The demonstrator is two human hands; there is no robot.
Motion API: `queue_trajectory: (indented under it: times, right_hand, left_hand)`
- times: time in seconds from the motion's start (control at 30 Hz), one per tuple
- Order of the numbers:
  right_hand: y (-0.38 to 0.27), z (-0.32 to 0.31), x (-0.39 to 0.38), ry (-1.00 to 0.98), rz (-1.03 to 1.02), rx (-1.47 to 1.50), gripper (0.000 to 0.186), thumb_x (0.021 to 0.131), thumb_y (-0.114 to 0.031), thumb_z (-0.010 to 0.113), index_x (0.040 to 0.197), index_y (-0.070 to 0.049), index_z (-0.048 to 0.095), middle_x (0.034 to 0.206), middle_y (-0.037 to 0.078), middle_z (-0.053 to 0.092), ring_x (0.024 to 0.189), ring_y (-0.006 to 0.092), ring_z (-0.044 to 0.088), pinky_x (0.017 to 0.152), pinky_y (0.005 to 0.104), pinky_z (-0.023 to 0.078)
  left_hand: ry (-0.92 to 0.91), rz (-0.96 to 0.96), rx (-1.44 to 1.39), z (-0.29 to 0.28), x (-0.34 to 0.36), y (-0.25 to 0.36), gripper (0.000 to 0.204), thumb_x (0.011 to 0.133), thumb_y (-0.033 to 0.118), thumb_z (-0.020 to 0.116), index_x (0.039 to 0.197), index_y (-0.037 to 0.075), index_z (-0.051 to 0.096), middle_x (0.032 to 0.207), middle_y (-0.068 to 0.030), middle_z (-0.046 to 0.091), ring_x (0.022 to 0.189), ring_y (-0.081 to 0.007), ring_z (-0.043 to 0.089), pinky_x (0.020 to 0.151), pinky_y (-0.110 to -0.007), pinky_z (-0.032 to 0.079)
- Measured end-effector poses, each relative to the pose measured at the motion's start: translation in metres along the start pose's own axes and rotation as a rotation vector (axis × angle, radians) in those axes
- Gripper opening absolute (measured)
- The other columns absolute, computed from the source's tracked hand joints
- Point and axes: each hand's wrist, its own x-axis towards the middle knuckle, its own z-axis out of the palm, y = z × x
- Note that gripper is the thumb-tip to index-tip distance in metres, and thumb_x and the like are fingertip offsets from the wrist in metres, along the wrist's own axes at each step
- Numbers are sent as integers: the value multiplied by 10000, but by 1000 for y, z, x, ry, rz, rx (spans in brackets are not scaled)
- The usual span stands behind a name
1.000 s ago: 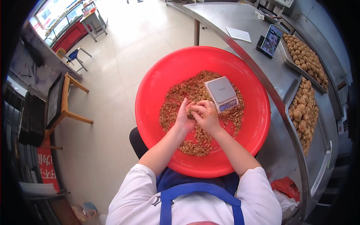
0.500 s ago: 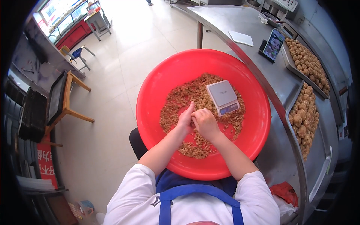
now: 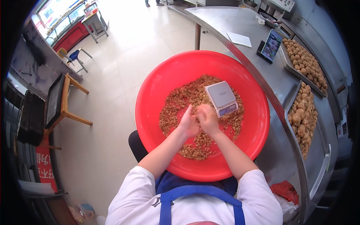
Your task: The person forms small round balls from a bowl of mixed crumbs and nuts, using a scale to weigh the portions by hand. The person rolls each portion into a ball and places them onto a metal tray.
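Showing plain, glossy red all over the wide basin (image 3: 150,112), and mottling golden brown through the crumbly mixture (image 3: 176,101). Pairing grey on top with white below on the scale (image 3: 220,93). Wearing plain white on the shirt (image 3: 129,191) and solid blue on the apron (image 3: 202,190). Repeating speckled tan and brown across the round balls (image 3: 301,116). Gleaming silver-grey along the counter (image 3: 221,18). Spreading pale cream, faintly lined in a grid, over the floor (image 3: 101,150). Setting black against orange-brown on the wooden stand (image 3: 64,105). Carrying white strokes on red across the banner (image 3: 45,165).
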Motion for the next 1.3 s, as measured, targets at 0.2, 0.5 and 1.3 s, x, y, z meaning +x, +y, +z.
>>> queue_trajectory:
  times: [0.2, 0.5, 1.3]
  right_hand:
    - [-22, -16, 7, 119, 331, 245, 238, 876, -234, 584, 725, -57, 634, 689, 124, 571, 654, 305, 569, 581, 406, 444]
    - [-26, -66, 12, -230, -48, -332, 239, 804, -326, 652, 723, -101, 635, 731, 64, 611, 733, 267, 620, 632, 373, 491]
    - [-117, -315, 49, 136, 44, -1362, 502, 923, -387, 518, 1245, -3, 490, 1162, 183, 556, 1144, 307, 512, 959, 417, 412]
  left_hand:
    - [-271, -89, 126, 1, -4, -2, 909, 810, 792, 314, 1277, 27, 466, 1269, -125, 531, 1239, -273, 460, 1071, -497, 292]
    - [-673, -219, 62, 17, -29, -17, 954, 799, 785, 362, 1400, 45, 321, 1416, -166, 391, 1312, -327, 368, 1091, -481, 278]
    - [-95, 180, 991, -1, -70, -10, 400, 985, 250, 454, 1308, 14, 466, 1221, -124, 581, 1069, -194, 580, 922, -346, 451]
